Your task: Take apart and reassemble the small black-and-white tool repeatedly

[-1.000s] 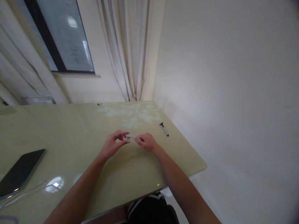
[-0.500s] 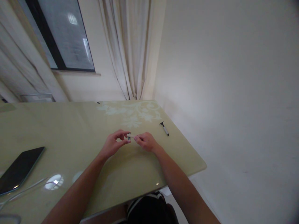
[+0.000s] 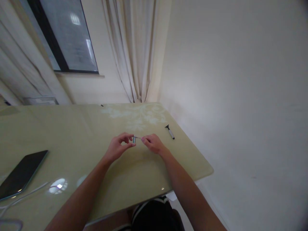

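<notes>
Over the table (image 3: 187,157) near its right edge | your left hand (image 3: 117,146) pinches a small piece (image 3: 134,140) | right hand (image 3: 153,144) grips a thin stick (image 3: 138,137) | brace both, press lightly

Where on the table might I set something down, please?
The widest free patch lies between the tablet and left hand; a smaller one, right of the right hand, between the razor and the table's near corner. It gets crowded near left, beside the cable, and between the hands, around the small piece.
</notes>
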The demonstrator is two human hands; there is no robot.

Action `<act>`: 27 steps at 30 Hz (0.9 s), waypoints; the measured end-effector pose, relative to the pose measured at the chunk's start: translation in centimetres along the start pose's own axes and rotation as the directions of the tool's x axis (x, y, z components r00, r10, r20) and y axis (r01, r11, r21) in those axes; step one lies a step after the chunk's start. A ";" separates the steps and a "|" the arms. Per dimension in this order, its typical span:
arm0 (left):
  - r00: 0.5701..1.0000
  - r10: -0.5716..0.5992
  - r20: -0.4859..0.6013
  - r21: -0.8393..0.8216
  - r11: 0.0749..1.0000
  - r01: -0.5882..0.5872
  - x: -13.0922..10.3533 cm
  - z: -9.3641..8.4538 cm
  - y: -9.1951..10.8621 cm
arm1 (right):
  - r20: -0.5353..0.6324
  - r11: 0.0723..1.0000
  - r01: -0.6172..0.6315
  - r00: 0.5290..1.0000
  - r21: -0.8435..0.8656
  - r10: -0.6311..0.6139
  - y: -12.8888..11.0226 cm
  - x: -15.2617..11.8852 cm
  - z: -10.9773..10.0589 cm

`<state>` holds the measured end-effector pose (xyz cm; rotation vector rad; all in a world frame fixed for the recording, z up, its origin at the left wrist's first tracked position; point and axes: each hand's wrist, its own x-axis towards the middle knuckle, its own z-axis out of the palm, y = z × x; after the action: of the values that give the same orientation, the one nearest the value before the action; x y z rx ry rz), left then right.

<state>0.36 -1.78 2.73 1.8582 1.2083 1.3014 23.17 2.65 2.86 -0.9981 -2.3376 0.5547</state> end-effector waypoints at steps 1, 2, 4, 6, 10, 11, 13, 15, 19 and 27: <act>1.000 -0.004 -0.011 -0.003 1.000 0.004 0.0 -0.1 0.0 | -0.014 1.000 -0.008 1.000 -0.001 0.008 0.1 0.0 -0.1; 1.000 -0.008 -0.014 -0.005 1.000 0.008 0.0 -0.1 -0.1 | -0.015 1.000 -0.012 1.000 -0.006 0.012 0.1 0.0 -0.1; 1.000 -0.008 0.005 -0.003 1.000 0.008 0.0 -0.1 -0.1 | 0.014 1.000 -0.010 1.000 -0.014 0.010 0.1 0.0 0.0; 1.000 -0.005 0.029 0.005 1.000 0.005 0.0 0.0 -0.1 | 0.047 1.000 0.003 0.999 -0.022 -0.002 -0.1 0.0 0.2; 1.000 -0.013 -0.014 -0.002 1.000 0.013 0.1 -0.4 0.1 | 0.022 0.999 -0.008 1.000 -0.046 0.009 0.1 0.0 0.1; 0.999 -0.015 -0.036 -0.010 1.000 0.014 0.1 -0.5 0.2 | 0.011 0.999 -0.019 1.000 -0.050 0.019 0.2 0.0 0.0; 0.999 -0.013 -0.050 -0.022 1.000 0.012 0.1 -0.6 0.2 | 0.013 0.998 -0.029 0.999 -0.051 0.030 0.4 0.0 -0.1; 1.000 -0.006 -0.022 -0.021 1.000 0.006 0.1 -0.5 0.1 | 0.041 0.999 -0.017 0.999 -0.037 0.019 0.4 0.0 0.0; 1.000 -0.002 -0.003 0.000 1.000 0.002 0.1 -0.6 0.0 | 0.056 1.000 -0.005 0.998 -0.019 0.006 0.1 0.0 0.0; 1.000 -0.003 0.029 0.015 1.000 0.002 -0.1 -0.3 0.0 | 0.053 0.999 -0.006 0.999 -0.035 0.008 0.0 0.0 0.2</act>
<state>0.06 -1.90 2.79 1.8789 1.2076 1.2628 23.09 2.64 2.71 -1.0201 -2.3988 0.5510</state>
